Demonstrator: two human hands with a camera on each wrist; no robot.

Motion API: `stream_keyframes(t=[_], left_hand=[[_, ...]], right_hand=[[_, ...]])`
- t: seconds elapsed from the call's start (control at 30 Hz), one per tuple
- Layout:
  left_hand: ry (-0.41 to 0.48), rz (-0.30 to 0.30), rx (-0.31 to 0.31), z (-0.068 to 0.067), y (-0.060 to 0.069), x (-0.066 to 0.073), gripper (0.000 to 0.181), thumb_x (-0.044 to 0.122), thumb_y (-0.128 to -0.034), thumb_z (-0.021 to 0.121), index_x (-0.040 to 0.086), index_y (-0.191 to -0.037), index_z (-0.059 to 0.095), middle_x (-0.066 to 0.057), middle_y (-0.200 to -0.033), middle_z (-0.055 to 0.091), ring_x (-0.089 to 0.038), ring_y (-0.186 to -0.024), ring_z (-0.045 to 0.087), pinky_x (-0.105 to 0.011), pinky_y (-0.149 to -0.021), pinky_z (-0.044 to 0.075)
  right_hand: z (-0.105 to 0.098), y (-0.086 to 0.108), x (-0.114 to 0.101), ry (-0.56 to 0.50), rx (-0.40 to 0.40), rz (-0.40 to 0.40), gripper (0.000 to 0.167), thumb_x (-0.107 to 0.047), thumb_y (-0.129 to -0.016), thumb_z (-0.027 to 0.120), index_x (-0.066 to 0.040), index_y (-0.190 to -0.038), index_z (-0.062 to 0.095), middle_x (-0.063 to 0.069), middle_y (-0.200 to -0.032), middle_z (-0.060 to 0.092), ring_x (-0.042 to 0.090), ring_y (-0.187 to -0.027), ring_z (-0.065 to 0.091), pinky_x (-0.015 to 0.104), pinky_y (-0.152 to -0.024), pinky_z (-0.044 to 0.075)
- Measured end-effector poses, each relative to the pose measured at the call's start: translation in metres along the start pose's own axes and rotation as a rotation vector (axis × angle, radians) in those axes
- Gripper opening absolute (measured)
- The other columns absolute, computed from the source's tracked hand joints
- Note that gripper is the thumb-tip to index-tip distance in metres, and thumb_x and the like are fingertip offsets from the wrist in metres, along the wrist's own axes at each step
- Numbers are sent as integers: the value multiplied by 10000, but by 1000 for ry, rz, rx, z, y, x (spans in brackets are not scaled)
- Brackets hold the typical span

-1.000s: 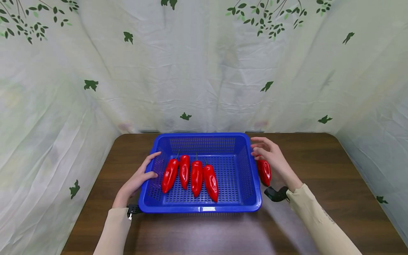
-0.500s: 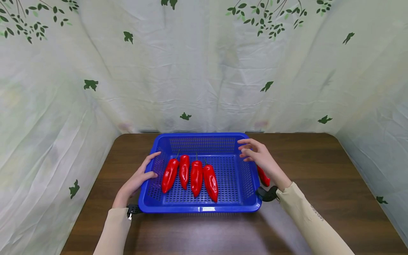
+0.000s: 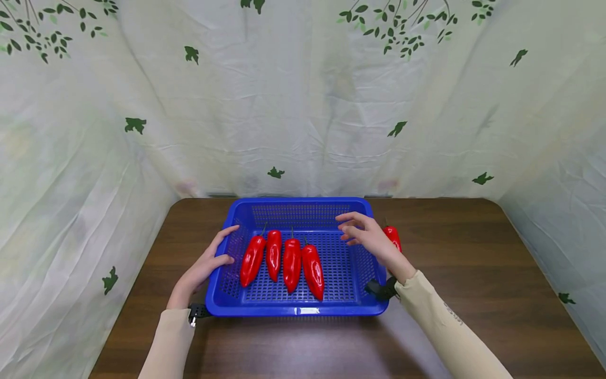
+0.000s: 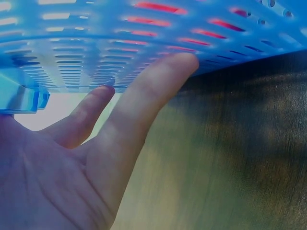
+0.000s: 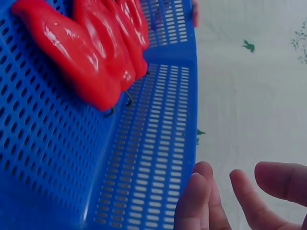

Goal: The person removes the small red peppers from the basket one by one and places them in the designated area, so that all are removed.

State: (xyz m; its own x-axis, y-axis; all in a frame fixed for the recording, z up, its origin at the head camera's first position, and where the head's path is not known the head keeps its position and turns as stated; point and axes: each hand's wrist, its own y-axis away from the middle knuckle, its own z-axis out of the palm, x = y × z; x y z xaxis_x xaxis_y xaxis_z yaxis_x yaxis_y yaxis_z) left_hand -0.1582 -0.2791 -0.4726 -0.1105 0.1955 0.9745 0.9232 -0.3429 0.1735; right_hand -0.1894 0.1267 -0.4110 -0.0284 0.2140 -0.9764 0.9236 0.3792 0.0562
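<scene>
Fingers loose, my right hand point(image 3: 368, 237) hovers above the blue basket point(image 3: 265, 311) of red peppers point(image 3: 292, 266); my left hand point(image 3: 203, 268) grips one side.

My head view: above, forward-down, farthest. Wrist views close: left faces outside of blue basket point(image 3: 255, 311), right its inside, shared with head.

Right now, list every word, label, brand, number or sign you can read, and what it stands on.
No readable text.
Pale patch on the basket's front rim: too small to read, possibly a label.
Dark marking on the right sleeve: too small to tell whether it is lettering.
</scene>
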Motion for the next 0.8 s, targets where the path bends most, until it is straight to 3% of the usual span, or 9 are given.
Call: stream_keyframes(t=[0.47,0.8], left_hand=[[3,9,-3,0,0,-2,703,69,-903,484,281,-1505,190,-180,-1540,36,-548,-1276,277,-559,-820,502],[6,10,-1,0,-1,-3,699,64,-910,488,281,-1506,193,-177,-1540,49,-539,-1283,276,-562,-834,494]], right_hand=[[24,-9,3,11,-42,51,333,-66,-962,502,31,-1279,526,184,-1121,589,263,-905,624,515,-863,495],[41,-15,10,19,-65,100,317,-61,-958,501,-5,-1266,553,161,-1085,579,433,-1023,563,499,-863,498]])
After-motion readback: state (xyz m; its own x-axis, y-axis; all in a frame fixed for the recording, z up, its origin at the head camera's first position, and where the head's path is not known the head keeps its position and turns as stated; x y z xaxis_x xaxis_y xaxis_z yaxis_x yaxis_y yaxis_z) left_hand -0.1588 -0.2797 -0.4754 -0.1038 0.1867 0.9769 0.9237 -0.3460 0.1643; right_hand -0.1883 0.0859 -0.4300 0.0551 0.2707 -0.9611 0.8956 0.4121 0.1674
